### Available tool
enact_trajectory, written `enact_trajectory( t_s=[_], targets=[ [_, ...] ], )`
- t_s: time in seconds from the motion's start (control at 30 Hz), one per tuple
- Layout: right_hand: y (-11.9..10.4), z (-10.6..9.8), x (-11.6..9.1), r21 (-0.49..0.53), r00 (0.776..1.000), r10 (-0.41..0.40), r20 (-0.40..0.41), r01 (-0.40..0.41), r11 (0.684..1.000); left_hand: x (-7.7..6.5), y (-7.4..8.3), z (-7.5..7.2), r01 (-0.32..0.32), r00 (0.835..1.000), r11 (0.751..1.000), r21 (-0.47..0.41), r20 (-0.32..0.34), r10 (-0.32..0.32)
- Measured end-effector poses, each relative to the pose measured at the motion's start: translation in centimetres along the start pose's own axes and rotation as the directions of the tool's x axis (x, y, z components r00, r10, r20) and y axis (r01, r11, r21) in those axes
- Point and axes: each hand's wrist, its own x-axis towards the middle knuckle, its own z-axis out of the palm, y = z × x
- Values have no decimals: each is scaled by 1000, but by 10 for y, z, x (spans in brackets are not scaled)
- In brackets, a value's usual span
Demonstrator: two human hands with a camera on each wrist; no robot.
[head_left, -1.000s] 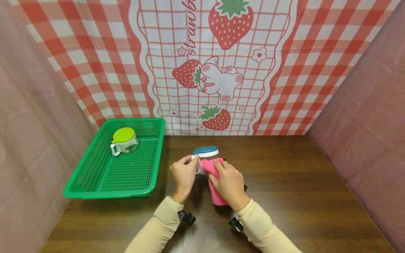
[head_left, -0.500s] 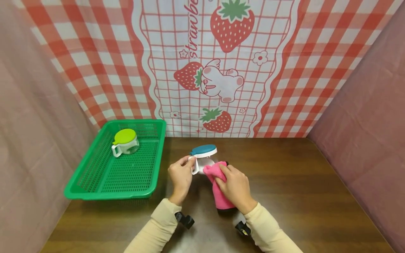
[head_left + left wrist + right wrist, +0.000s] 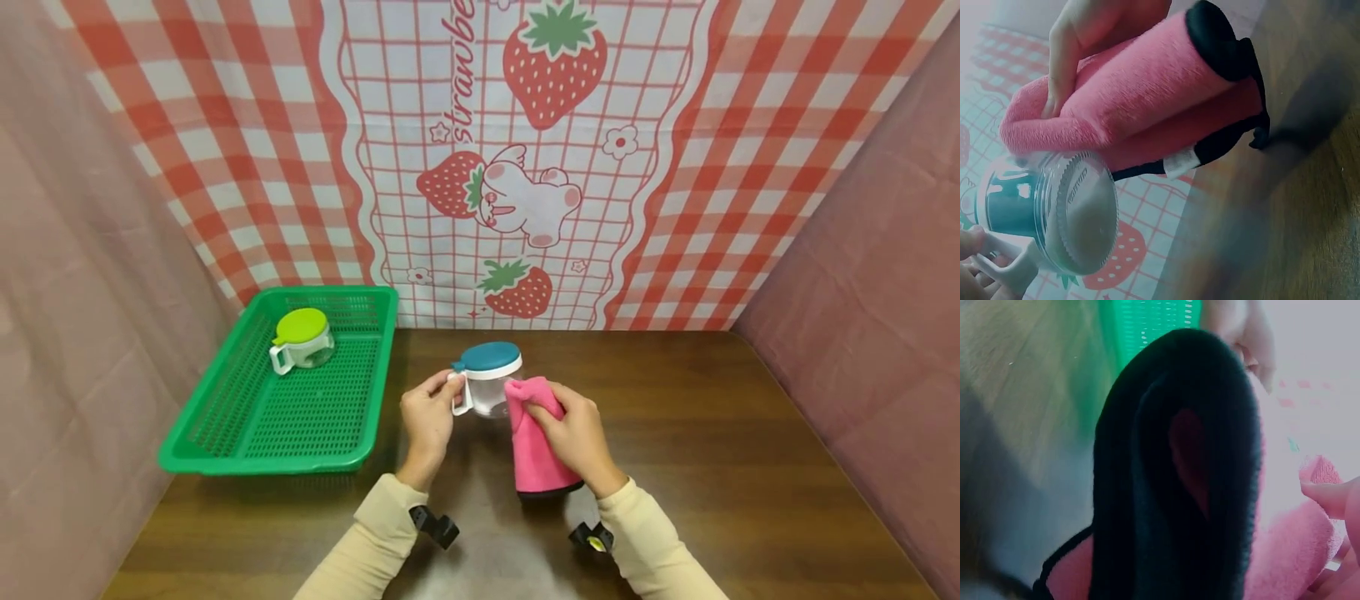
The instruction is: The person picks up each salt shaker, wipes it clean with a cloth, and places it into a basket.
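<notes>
My left hand [image 3: 427, 421] grips the white handle of a clear jar [image 3: 491, 395] with a blue lid [image 3: 491, 357], held up over the table. In the left wrist view the jar's round ridged base [image 3: 1088, 215] faces the camera. My right hand [image 3: 573, 429] pinches a pink cloth [image 3: 538, 450] with black edging, folded and hanging down. The cloth's top fold lies against the right side of the jar. In the right wrist view the dark edging [image 3: 1175, 462] fills the middle and hides the jar, while my thumb [image 3: 1329, 499] presses on the pink fabric.
A green plastic basket [image 3: 281, 463] stands on the left of the brown wooden table [image 3: 720, 467]. Inside it sits a clear jar with a yellow-green lid [image 3: 302, 326] and white handle. A strawberry-print curtain [image 3: 517, 200] hangs behind the table, with pink drapes at both sides.
My right hand and the cloth have shifted right across the jar, so more of its clear wall shows. The jar has tilted and turned a little in my left hand.
</notes>
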Motion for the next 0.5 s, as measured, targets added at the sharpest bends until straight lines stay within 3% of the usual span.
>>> enact_trajectory(
  t_s=[0.27,0.5],
  targets=[
    [6,-4,8,167,981,166,104,-181,969,3,-3,-6,35,998,998,-58,58,-31],
    [11,-5,12,238,961,218,169,-255,937,6,-9,-12,13,991,996,-93,136,0]
  ],
)
